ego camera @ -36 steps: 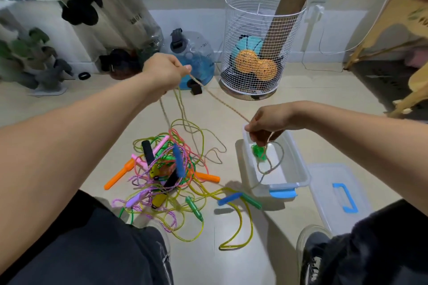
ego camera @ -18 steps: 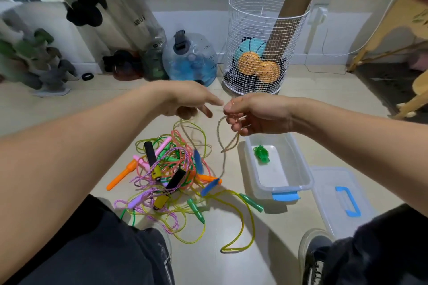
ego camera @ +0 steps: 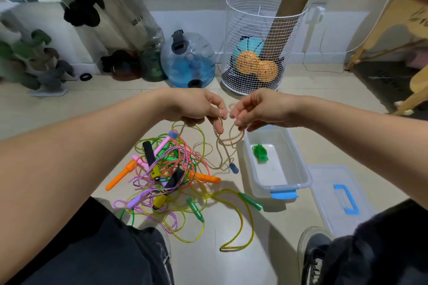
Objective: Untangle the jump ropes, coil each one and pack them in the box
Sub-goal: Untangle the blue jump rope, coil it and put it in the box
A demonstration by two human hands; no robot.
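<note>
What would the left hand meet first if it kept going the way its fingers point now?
The left hand points right, toward the right hand. It would likely meet those fingertips almost at once; both pinch the beige rope. Depth is hard to judge.

My left hand (ego camera: 196,106) and right hand (ego camera: 257,109) meet above the floor, both pinching one rope (ego camera: 225,143) that hangs between them. The tangled pile (ego camera: 166,176) lies below left, the box (ego camera: 298,164) below right, its lid (ego camera: 333,194) just beyond. A wire basket (ego camera: 261,37) stands behind.
</note>
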